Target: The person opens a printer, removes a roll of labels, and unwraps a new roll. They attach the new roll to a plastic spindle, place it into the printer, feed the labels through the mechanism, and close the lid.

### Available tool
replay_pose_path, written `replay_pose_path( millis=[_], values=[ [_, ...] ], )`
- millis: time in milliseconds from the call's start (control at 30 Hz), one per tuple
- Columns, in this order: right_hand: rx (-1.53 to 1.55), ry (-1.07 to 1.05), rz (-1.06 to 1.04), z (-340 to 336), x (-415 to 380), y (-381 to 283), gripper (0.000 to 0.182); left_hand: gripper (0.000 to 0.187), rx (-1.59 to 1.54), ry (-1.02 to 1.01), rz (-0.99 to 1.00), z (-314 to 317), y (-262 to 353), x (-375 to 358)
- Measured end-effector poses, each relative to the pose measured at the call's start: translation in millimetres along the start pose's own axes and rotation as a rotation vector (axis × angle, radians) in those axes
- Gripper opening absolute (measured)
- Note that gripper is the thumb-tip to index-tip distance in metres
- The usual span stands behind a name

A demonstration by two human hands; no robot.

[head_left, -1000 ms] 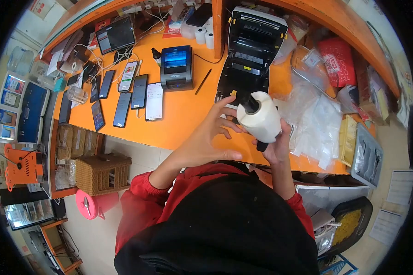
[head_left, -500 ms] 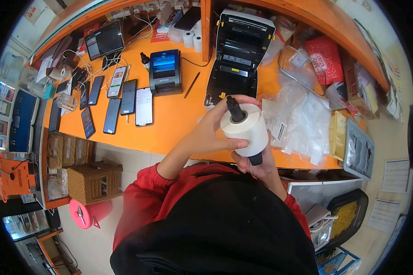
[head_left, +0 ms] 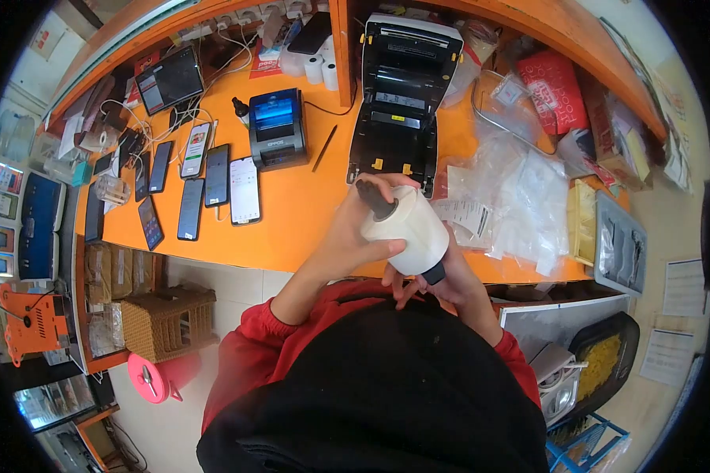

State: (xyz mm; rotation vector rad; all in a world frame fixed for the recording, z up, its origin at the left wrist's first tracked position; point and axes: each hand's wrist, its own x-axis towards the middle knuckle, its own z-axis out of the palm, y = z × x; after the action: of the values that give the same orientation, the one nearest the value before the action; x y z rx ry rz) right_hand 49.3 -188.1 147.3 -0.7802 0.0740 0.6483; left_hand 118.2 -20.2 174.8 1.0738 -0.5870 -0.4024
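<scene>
A white label roll (head_left: pixel 410 230) on a black spindle (head_left: pixel 377 199) is held between my hands above the front edge of the orange desk. My left hand (head_left: pixel 360 229) is wrapped round its left side, thumb on the paper and fingers by the spindle's upper end. Supporting it from the lower right is my right hand (head_left: pixel 443 276), near the spindle's black end piece (head_left: pixel 433 273); some of its fingers are hidden behind the roll. Just beyond the roll stands a label printer (head_left: pixel 398 98) with its lid raised and its dark inside showing.
Several phones (head_left: pixel 217 175) lie on the desk's left, near a small blue-topped receipt printer (head_left: pixel 278 130) and a tablet (head_left: pixel 170 79). A thin dark stick (head_left: pixel 324 148) lies beside the printers. Clear plastic bags (head_left: pixel 521 197), a yellow tray (head_left: pixel 581 221) and a grey tray (head_left: pixel 619 244) occupy the right.
The label roll has tilted further, its spindle's upper end swinging left and its lower end staying to the right. Both hands have moved slightly with it, and the camera view has shifted a little.
</scene>
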Motion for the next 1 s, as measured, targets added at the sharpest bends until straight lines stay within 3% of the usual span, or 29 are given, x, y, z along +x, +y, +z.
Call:
replay_pose_path(
  millis=[133, 167, 267, 300, 367, 500, 533, 567, 600, 633, 767, 933, 1000],
  values=[
    [-0.879, 0.323, -0.167, -23, -9, -13, 0.052, 0.051, -0.133, -0.088, -0.148, -9, 12, 3],
    [-1.135, 0.357, -0.237, -20, -14, -25, 0.047, 0.054, -0.177, -0.117, -0.268, -11, 16, 5],
    [-0.765, 0.339, -0.492, -7, -26, -56, 0.033, 0.063, -0.266, -0.257, -0.554, -15, 18, 14],
    [-0.819, 0.352, -0.601, 0, -23, -61, 0.03, 0.067, -0.263, -0.343, -0.606, -16, 10, 17],
    [-0.96, 0.352, -0.491, 8, -18, -68, 0.029, 0.08, -0.215, -0.491, -0.755, -24, -12, 19],
    [-1.137, 0.11, -0.355, -2, -9, -65, 0.028, 0.099, -0.132, -0.422, -0.891, -10, -24, 7],
    [-1.158, 0.06, -0.326, -5, -8, -62, 0.028, 0.096, -0.091, -0.422, -0.854, -9, -23, 5],
    [-1.259, -0.005, -0.491, -12, -6, -55, 0.025, 0.093, -0.052, -0.421, -0.818, -7, -19, 2],
    [-1.193, -0.004, -0.417, -11, -7, -53, 0.024, 0.091, -0.014, -0.42, -0.783, -6, -17, 0],
    [-1.126, 0.0, -0.344, -10, -9, -51, 0.024, 0.098, -0.192, -0.354, -0.885, -9, -21, 3],
    [-0.795, 0.053, -0.178, -8, -17, -51, 0.022, 0.087, -0.315, -0.252, -0.902, 0, -12, -1],
    [-0.689, 0.208, -0.373, -18, -11, -26, 0.02, 0.07, -0.35, -0.047, -0.913, 3, -5, -6],
    [-0.648, 0.271, -0.417, -19, -6, -16, 0.02, 0.068, -0.211, -0.055, -0.929, -3, -3, -4]
  ],
)
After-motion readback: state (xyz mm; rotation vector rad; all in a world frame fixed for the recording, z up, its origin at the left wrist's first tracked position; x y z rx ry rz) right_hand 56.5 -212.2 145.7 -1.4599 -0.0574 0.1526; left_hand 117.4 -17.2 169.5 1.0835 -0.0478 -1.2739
